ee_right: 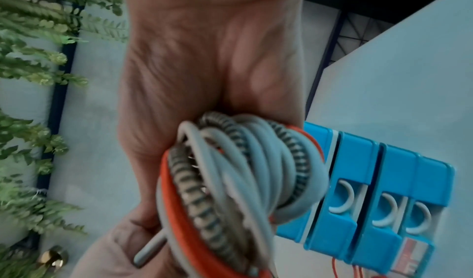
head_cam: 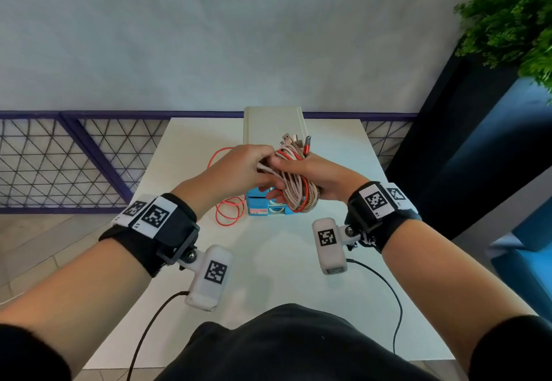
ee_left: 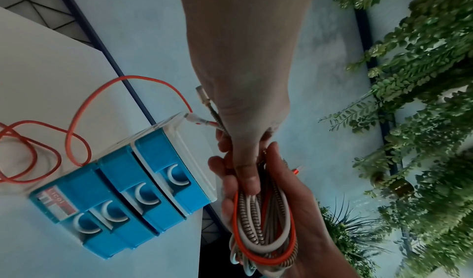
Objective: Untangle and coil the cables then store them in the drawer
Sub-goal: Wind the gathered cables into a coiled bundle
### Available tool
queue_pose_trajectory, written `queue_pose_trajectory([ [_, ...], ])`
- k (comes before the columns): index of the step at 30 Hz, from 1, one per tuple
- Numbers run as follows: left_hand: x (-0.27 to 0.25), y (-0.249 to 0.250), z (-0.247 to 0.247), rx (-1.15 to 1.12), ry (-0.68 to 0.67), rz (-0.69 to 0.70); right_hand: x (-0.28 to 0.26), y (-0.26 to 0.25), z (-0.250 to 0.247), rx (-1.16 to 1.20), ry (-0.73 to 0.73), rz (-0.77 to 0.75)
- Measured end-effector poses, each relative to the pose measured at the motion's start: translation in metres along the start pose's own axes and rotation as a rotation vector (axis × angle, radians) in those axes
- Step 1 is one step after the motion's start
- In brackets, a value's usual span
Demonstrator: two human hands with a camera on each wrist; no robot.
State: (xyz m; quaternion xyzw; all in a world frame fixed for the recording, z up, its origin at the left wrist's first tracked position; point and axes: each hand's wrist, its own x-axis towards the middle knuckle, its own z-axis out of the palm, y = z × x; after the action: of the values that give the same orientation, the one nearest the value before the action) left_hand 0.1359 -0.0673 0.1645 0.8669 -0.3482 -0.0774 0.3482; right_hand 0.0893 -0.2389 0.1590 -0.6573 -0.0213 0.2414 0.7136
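A coiled bundle of white, red and braided cables (head_cam: 295,183) is held in the air above a small blue drawer unit (head_cam: 261,209). My right hand (head_cam: 301,171) grips the bundle around its middle, with the plugs sticking up past the fingers. My left hand (head_cam: 248,165) meets it from the left, its fingers curled on a white strand. In the left wrist view the bundle (ee_left: 263,231) hangs from both hands beside the drawer unit (ee_left: 122,201). In the right wrist view the coil (ee_right: 230,181) fills the centre. A loose red cable (head_cam: 227,210) lies on the table left of the drawers.
The white table (head_cam: 268,261) is narrow, with a beige box (head_cam: 273,124) at its far edge behind the drawers. A mesh railing (head_cam: 59,156) runs along the left. A dark planter with green plants (head_cam: 513,16) stands to the right.
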Motion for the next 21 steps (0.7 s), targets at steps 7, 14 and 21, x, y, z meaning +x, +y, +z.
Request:
queue_pose_trajectory([
  [7, -0.002, 0.008, 0.004, 0.029, -0.022, -0.098, -0.006, -0.005, -0.007, -0.116, 0.013, 0.028],
  [14, -0.001, 0.003, -0.023, -0.487, -0.346, -0.443, -0.008, 0.000, -0.016, -0.176, 0.034, 0.029],
  [21, -0.014, -0.032, -0.030, -0.710, -0.166, -0.537, -0.008, 0.011, -0.030, -0.135, 0.230, -0.003],
])
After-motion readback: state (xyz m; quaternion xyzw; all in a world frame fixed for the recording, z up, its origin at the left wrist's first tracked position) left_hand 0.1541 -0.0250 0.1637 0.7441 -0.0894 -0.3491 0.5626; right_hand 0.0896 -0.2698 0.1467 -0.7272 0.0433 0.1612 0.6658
